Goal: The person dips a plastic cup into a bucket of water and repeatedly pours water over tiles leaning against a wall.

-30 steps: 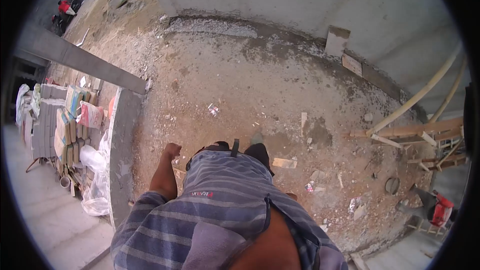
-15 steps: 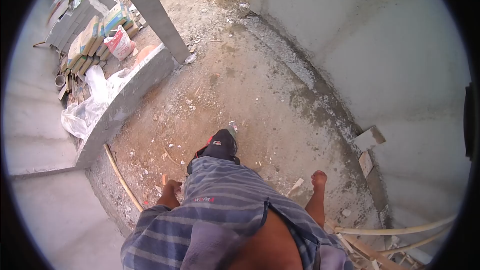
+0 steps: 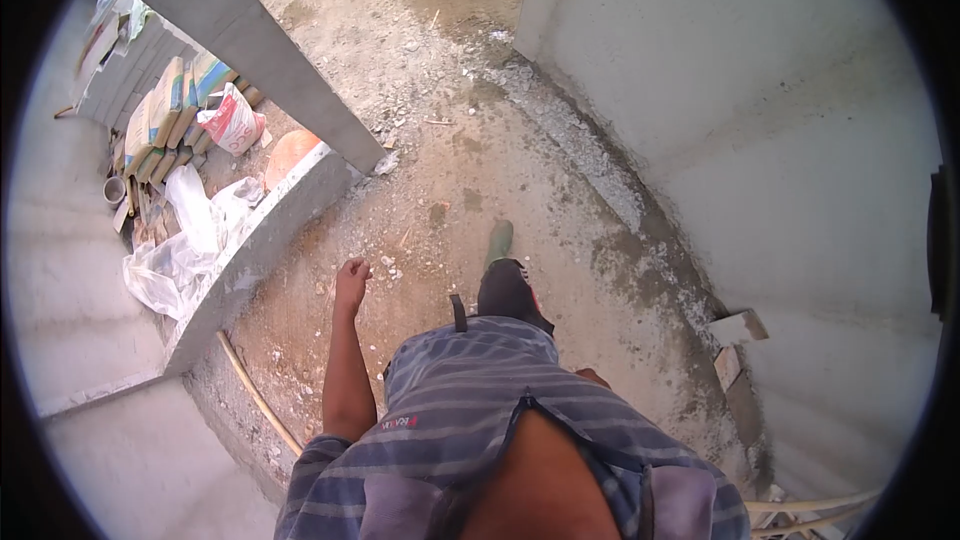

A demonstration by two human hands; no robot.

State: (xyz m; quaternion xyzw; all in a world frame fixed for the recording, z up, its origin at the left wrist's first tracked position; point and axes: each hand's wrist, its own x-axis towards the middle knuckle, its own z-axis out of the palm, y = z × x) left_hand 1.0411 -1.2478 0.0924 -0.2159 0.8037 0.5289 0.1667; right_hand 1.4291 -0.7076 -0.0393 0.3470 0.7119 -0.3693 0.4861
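My left hand (image 3: 352,277) swings forward, away from my body, above the gritty floor. Its fingers are loosely bent with small gaps between them, and nothing shows in them. Only a bit of skin of my right hand (image 3: 592,377) peeks out beside my striped shirt (image 3: 470,370); its fingers are hidden. A green boot (image 3: 501,238) below a dark trouser leg (image 3: 505,295) is planted ahead of me on the floor (image 3: 430,230).
To the left, a low wall (image 3: 250,240) meets a slanting grey post (image 3: 260,40). Beyond it are stacked cement bags (image 3: 165,110), a red-and-white sack (image 3: 232,122) and plastic sheeting (image 3: 190,230). A bamboo pole (image 3: 255,390) lies on the left; a plastered wall (image 3: 740,140) runs along the right.
My left hand has swung forward, and my right has drawn back behind the shirt. The green boot has come into view ahead. The low wall and post appear slightly nearer.
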